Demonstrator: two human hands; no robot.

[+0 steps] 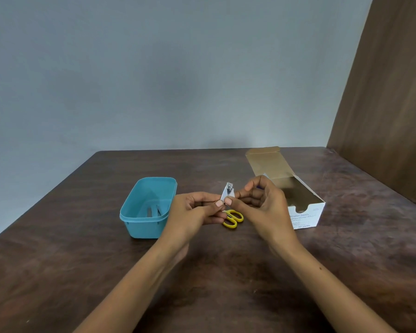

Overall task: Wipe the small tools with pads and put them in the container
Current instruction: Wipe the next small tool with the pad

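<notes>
- A small metal nail clipper is held up above the table, in the middle of the scene, its cutting end pointing up and away.
- A white pad lies against the clipper's left side, pressed to it by the thumbs.
- The left hand has its fingers curled, the thumb pinching the lower end of the clipper and pad.
- The right hand also has curled fingers; its thumb tip meets the left thumb at the clipper's base, gripping the same piece.
- Just below the hands, on the table, lie scissors with yellow handles; their blades are hidden behind the fingers.
- To the left stands an open blue container, with a couple of slim metal tools lying on its bottom; what they are is not clear.
- To the right sits an open white box of alcohol swabs, its lid flap folded back toward the far side.
- All of this rests on a dark brown wooden table, with a grey wall beyond and a brown panel at the far right.
</notes>
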